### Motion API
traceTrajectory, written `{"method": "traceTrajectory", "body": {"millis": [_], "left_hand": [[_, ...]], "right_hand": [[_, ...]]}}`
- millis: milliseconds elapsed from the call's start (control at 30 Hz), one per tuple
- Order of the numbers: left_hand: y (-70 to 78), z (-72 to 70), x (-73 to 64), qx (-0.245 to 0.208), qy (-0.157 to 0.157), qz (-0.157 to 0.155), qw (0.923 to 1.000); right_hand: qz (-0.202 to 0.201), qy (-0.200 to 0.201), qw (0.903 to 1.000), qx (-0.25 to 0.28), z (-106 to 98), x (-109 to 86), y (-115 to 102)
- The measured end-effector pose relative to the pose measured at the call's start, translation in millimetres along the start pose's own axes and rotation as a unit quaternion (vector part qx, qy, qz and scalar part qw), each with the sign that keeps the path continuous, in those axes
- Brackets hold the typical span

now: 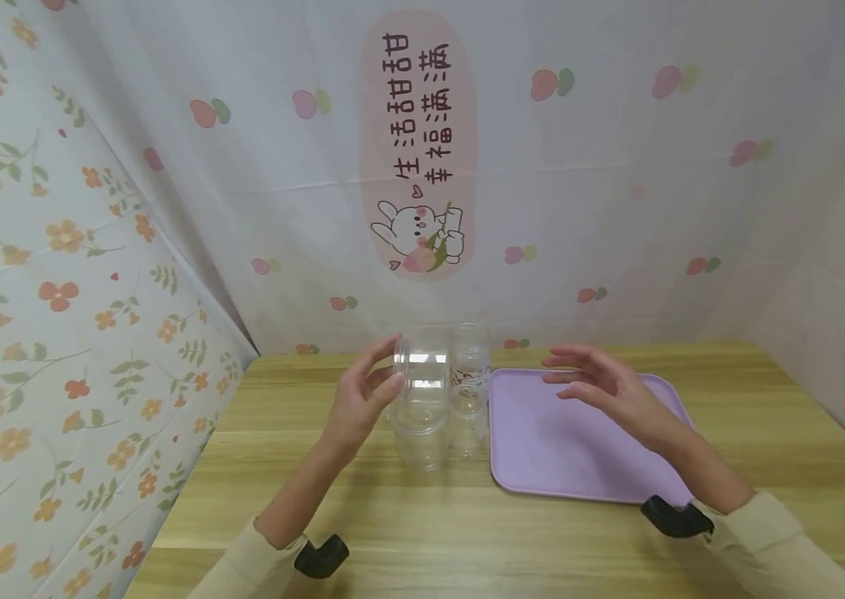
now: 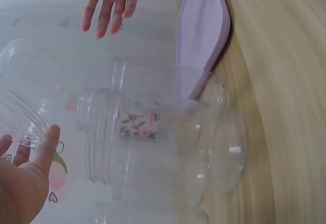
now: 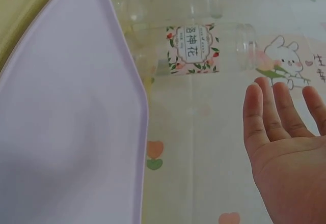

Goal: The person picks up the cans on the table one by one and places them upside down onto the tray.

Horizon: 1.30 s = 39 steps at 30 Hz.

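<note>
My left hand (image 1: 363, 395) grips a clear plastic jar (image 1: 426, 366) by its threaded neck, thumb in front and fingers behind. The jar is raised above another clear jar (image 1: 422, 445) that stands on the table. Beside these, to the right, are more clear jars; one labelled jar (image 3: 193, 49) carries a floral paper label with characters. Over the purple tray (image 1: 565, 466) hovers my right hand (image 1: 610, 387), fingers extended and holding nothing. In the left wrist view, the jars overlap, so their exact arrangement is hard to make out.
The tray lies on the wood-grain table (image 1: 422, 549), just right of the jars. A white printed curtain (image 1: 580, 191) hangs behind the table. Floral cloth (image 1: 56, 349) drapes along the left side.
</note>
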<state>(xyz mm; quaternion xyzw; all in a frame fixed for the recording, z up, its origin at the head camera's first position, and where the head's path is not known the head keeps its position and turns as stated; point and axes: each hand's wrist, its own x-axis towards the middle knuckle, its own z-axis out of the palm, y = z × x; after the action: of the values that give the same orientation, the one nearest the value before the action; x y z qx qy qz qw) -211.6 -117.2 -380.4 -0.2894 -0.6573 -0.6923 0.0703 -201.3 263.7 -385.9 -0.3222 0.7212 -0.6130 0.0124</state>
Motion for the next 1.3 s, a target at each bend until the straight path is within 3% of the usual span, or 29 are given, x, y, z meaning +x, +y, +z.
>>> {"method": "traceTrajectory", "body": {"millis": [167,367,633,900,1133,1300], "left_hand": [[0.7,9.0,3.4,-0.009,0.002,0.006,0.9999],[0.7,21.4,8.7,-0.016,-0.007,0.023,0.9996],[0.3,41.9,14.2,-0.028,-0.013,0.003,0.9995],[-3.0,58.7,16.4,-0.035,-0.023,0.015,0.999],[-2.2,72.9,17.9,-0.067,-0.034,-0.003,0.9972],[-4.9,79.7,19.9,-0.077,-0.035,0.002,0.9964]], "right_hand": [[0.009,0.002,0.9999,0.009,8,7.4,-4],[-0.015,-0.015,0.9996,0.019,18,16.8,-7],[-0.032,-0.027,0.9983,0.042,26,25.8,-9],[-0.038,-0.037,0.9952,0.082,36,35.0,-11],[-0.028,-0.051,0.991,0.121,45,39.4,-12],[-0.032,-0.054,0.9885,0.138,49,42.0,-13]]}}
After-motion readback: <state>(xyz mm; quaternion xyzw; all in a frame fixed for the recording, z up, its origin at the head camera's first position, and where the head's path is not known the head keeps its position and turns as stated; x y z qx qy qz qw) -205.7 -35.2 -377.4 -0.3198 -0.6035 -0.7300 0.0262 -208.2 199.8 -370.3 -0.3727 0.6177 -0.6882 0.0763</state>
